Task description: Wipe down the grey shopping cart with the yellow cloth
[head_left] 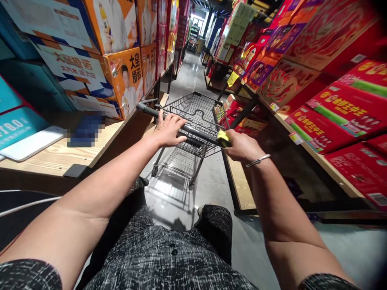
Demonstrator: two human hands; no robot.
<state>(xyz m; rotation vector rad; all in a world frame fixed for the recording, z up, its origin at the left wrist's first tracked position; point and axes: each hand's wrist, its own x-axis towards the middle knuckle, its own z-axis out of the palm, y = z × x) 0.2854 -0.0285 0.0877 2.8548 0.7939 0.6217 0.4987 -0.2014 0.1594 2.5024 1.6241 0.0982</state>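
A black wire shopping cart (193, 105) stands ahead of me, its basket bare where I can see into it. My left hand (169, 129) lies over the middle of the dark cart handle (198, 132), fingers spread across the top and thumb on the near side. At the handle's right end, my right hand (244, 146) is closed around a small rounded yellow-and-black thing (223, 138) that looks like a tape measure. Its fingertips are hidden, so I cannot tell whether they also grip the handle.
Orange cartons (123, 82) are stacked on a wooden shelf (99, 151) at left, near a white flat device (33, 143). Red boxes (338, 108) fill the right shelf, close to the cart. A grey tiled aisle (195, 72) runs ahead between displays.
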